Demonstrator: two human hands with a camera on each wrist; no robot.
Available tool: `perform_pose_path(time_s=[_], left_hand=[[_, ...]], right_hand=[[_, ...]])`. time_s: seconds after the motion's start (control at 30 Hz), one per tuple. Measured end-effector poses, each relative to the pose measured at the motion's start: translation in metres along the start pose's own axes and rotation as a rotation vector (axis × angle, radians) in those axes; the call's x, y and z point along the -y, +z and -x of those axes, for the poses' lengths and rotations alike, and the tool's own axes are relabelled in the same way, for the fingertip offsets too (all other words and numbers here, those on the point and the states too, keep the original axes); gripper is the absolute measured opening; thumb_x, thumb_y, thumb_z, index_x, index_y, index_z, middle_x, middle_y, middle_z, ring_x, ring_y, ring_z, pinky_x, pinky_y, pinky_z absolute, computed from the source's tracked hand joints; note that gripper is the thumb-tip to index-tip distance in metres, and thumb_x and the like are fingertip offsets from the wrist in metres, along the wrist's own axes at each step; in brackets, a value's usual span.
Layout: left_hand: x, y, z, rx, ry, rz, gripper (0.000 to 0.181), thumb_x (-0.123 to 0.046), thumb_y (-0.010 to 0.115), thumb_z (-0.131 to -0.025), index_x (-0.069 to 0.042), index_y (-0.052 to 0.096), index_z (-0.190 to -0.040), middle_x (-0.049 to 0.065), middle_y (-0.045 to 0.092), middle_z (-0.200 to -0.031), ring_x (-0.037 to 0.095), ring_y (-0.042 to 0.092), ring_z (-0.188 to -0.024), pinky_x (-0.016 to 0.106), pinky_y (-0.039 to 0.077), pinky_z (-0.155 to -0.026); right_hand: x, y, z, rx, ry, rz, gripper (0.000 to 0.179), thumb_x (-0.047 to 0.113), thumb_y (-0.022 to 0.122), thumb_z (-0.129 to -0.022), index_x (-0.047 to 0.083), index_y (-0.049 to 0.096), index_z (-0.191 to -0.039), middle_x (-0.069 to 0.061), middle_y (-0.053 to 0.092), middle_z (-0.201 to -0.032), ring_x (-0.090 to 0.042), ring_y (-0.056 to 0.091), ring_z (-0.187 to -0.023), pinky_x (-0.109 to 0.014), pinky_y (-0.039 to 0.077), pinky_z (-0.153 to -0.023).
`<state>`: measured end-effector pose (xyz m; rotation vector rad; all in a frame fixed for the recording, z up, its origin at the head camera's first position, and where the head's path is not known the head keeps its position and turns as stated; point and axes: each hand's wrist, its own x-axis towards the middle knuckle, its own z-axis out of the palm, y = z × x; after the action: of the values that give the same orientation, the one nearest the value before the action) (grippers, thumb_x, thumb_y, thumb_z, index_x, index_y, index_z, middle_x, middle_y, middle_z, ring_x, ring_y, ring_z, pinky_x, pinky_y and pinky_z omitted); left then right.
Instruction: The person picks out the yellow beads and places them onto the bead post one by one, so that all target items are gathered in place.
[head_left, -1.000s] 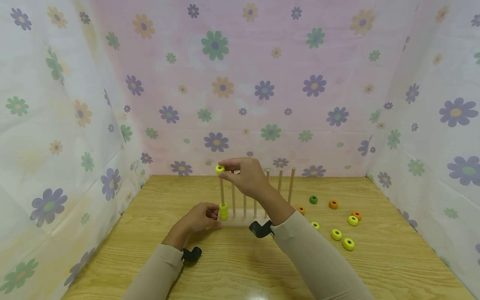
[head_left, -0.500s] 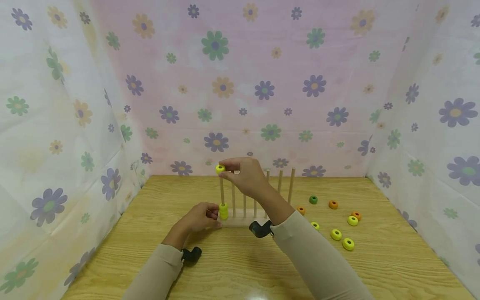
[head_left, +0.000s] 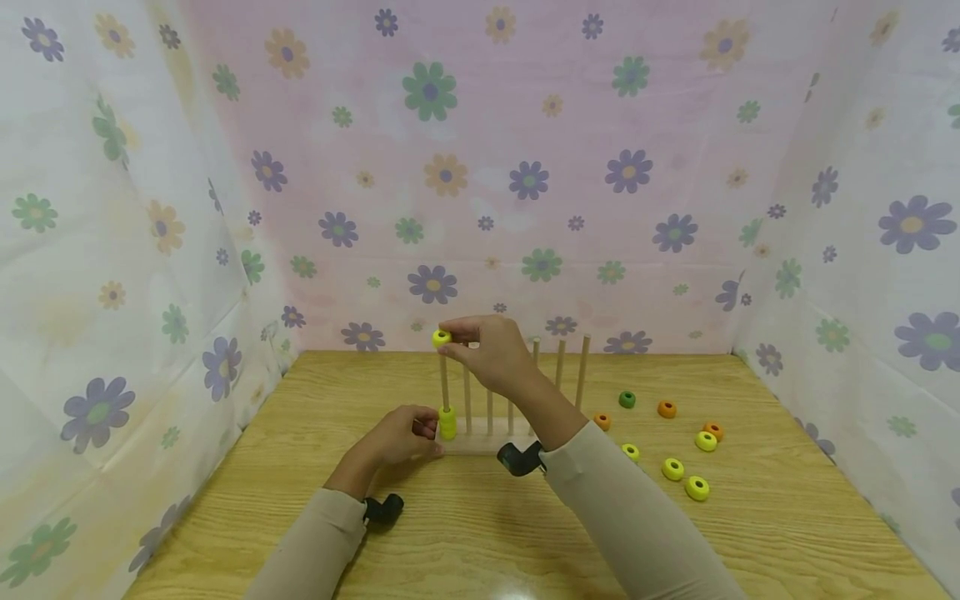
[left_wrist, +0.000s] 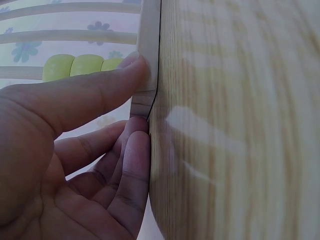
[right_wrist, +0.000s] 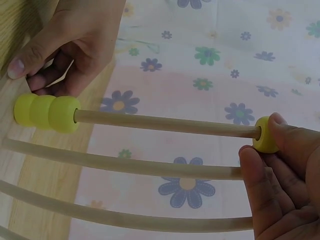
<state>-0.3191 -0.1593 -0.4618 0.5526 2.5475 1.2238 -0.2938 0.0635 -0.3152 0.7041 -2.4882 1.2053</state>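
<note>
My right hand pinches a yellow bead between thumb and fingertips at the top of the leftmost peg. In the right wrist view, the peg's tip sits in the hole of that bead. Three yellow beads are stacked at the foot of the same peg. My left hand grips the left end of the wooden base, thumb on its front face and fingers curled at its end. Several bare upright pegs stand along the base; my right hand and forearm hide parts of them.
Loose beads lie to the right on the wooden table: a green bead, several yellow ones such as this bead, and orange ones such as this bead. Flowered cloth hangs behind and at both sides.
</note>
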Motion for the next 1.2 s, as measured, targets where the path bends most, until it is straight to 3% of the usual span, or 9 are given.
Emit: perform_pose_path(time_s=[1.2], left_hand=[[-0.0006, -0.0004, 0.0005, 0.001, 0.005, -0.012, 0.055, -0.016, 0.086, -0.087, -0.005, 0.065, -0.135, 0.001, 0.068, -0.11, 0.017, 0.063, -0.1, 0.037, 0.055, -0.091]], right_hand=[[0.0021, 0.0018, 0.0012, 0.014, 0.02, 0.008, 0.034, 0.027, 0.078, -0.095, 0.02, 0.075, -0.128, 0.005, 0.077, -0.116, -0.013, 0.072, -0.109, -0.035, 0.06, -0.089]])
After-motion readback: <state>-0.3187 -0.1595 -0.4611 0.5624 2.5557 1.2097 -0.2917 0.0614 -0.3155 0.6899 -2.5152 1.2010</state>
